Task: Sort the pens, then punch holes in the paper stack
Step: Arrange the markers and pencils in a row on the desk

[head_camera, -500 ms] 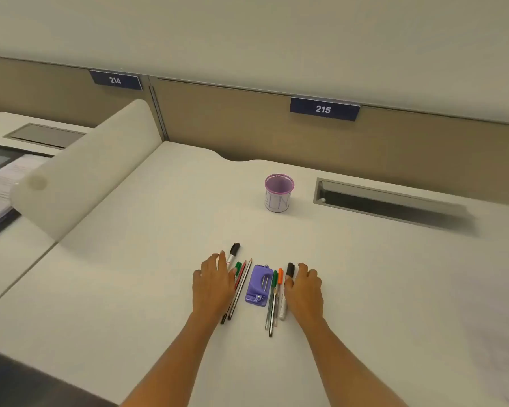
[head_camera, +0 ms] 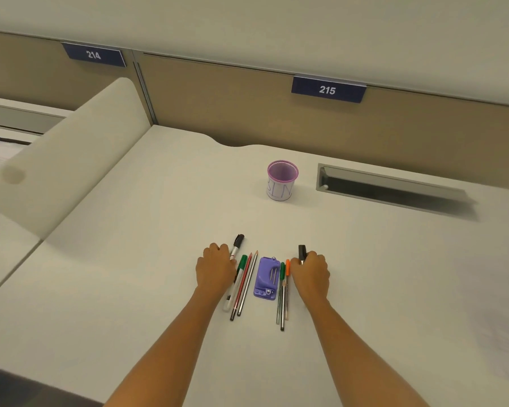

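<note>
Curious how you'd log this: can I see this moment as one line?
stage: pen sorting | left hand: curled beside white marker, grip unclear | right hand: grips black-capped marker | hole punch: untouched

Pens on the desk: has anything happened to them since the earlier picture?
The right grip curled round the right marker and shifted it out of its row. The left grip went from flat to curled against the left marker; whether it holds it is unclear. The other pens, purple punch and cup stayed put.
</note>
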Demonstrator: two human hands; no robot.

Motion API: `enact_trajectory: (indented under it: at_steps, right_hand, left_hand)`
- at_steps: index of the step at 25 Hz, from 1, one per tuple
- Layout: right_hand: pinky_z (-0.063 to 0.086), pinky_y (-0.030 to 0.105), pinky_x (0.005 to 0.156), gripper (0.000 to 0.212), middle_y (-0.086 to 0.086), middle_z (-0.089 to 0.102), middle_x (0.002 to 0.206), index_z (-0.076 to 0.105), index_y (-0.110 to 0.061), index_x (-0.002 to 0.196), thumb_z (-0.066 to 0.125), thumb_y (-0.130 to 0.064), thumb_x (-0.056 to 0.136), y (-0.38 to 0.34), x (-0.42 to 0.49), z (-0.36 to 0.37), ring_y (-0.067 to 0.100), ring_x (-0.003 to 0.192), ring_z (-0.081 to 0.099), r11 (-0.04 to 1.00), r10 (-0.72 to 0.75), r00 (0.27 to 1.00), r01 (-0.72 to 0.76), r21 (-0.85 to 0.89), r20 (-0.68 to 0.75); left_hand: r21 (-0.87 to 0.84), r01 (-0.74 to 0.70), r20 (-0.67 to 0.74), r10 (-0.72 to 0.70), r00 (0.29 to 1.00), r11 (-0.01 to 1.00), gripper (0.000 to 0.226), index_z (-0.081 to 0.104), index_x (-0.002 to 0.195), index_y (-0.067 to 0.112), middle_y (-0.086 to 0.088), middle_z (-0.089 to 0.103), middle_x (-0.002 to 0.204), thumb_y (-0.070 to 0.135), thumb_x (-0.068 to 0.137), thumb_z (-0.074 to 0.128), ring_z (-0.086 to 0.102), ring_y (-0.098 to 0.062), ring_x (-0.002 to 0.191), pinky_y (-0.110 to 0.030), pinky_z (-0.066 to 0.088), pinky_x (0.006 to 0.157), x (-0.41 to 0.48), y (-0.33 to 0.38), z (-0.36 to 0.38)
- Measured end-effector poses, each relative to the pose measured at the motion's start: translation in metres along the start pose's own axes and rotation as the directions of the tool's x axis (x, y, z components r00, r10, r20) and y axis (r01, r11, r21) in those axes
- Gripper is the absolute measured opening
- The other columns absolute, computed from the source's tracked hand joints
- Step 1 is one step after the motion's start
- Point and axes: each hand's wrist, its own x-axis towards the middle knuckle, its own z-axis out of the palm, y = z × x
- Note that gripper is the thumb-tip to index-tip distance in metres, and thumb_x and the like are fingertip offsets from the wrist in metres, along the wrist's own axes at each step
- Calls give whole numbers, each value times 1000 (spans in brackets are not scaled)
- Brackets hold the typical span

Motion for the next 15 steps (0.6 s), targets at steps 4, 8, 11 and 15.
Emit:
enact_trajectory:
  at_steps: [4, 8, 11, 15]
  right_hand:
    - [41, 34, 66, 26, 13, 56, 103, 55, -4, 105, 50, -26, 91, -37, -9, 0, 26, 77, 52, 991, -16, 999, 21, 134, -36]
    - [37, 24, 49, 16, 9, 62, 85, 57, -7, 89, 57, -21, 83, -77, -34, 23, 21, 64, 57, 994, -107, 967, 105, 19, 230]
    - [44, 28, 57, 16, 12, 67, 95, 63, -5, 96, 59, -16, 85, -93, -51, 51, 28, 84, 67, 979, -128, 940, 170, -111, 316]
    - [46, 30, 68, 19, 11, 69, 107, 64, -7, 106, 60, -9, 88, -101, -58, 72, 29, 98, 67, 943, -117, 948, 200, -266, 297]
  left_hand:
    - [-86, 75, 69, -70, 995, 993, 20, 52, 106, 9, -6, 54, 96, 15, 86, 53, 48, -18, 76, -27, 40, 63, -1, -7, -6]
    - [-130, 147, 150, -127, 980, 981, 20, 50, 99, 9, -4, 53, 88, 16, 81, 54, 50, -21, 71, -28, 37, 57, -7, -23, -13]
    - [-206, 196, 179, -160, 971, 959, 21, 52, 96, 10, -3, 56, 84, 21, 79, 58, 52, -22, 70, -26, 33, 50, -13, -36, -14]
    - [-323, 236, 213, -172, 962, 916, 22, 55, 95, 12, -2, 61, 84, 25, 78, 62, 56, -21, 73, -25, 35, 52, -20, -49, -15]
